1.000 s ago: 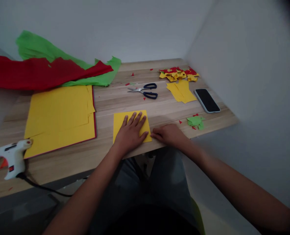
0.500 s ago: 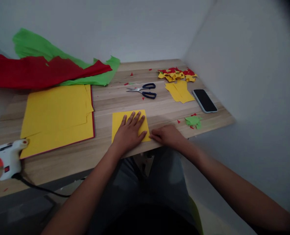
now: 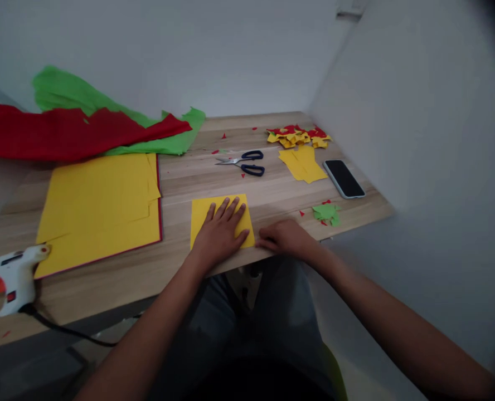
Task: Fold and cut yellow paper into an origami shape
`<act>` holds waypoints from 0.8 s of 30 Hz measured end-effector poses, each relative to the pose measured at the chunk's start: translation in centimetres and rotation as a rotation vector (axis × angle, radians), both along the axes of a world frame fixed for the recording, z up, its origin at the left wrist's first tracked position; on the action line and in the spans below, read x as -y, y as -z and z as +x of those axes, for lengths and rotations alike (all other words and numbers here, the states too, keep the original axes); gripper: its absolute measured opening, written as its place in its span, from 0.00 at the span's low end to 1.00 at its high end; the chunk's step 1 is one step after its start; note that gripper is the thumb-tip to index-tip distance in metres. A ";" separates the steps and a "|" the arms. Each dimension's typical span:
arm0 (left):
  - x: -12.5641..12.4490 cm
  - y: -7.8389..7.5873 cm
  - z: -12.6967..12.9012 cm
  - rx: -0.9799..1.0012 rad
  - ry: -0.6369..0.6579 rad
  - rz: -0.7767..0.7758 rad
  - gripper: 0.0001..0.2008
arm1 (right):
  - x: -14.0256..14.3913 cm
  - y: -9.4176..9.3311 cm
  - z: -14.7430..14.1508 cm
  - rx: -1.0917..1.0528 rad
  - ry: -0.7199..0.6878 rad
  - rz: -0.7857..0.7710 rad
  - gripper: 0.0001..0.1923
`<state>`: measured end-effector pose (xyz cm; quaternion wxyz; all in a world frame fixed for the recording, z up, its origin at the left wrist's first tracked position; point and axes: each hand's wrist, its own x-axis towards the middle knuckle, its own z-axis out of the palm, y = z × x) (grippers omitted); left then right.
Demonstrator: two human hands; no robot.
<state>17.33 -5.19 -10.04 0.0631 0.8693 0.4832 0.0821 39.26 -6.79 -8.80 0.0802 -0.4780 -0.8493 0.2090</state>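
A yellow sheet of paper [image 3: 200, 214] lies flat near the table's front edge. My left hand [image 3: 220, 231] rests on it palm down, fingers spread, covering its middle and lower part. Beside the sheet's lower right corner is my right hand [image 3: 285, 238], resting on the table with its fingers curled in. Its fingertips come up to that corner; whether they touch or pinch anything is hidden. Farther back, scissors with dark blue handles [image 3: 252, 169] lie partly spread, their points toward the left.
At left are a stack of large yellow sheets [image 3: 101, 195], a white glue gun [image 3: 22, 273] with a black cord, and red [image 3: 63, 133] and green crepe paper [image 3: 184, 139]. At right lie yellow pieces [image 3: 304, 164], a pile of cut scraps [image 3: 297, 136], a phone [image 3: 344, 179] and green scraps [image 3: 326, 214].
The view has tipped slightly, so the table sits a little lower in the picture. Both hands keep nearly the same place by the yellow sheet.
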 end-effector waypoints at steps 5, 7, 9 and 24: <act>1.8 -1.6 -0.9 0.142 -0.035 0.100 0.19 | 0.2 1.0 0.1 -0.130 0.294 0.117 0.23; 3.6 -1.6 -1.4 0.108 -0.100 0.105 0.28 | 0.2 1.2 0.0 -0.178 0.367 0.139 0.22; 5.9 -1.0 -1.9 0.023 -0.159 0.092 0.40 | 0.2 1.3 -0.1 -0.218 0.424 0.154 0.20; 11.5 0.4 -2.3 0.091 -0.173 0.047 0.31 | 8.8 0.1 -6.7 -0.272 0.211 0.175 0.35</act>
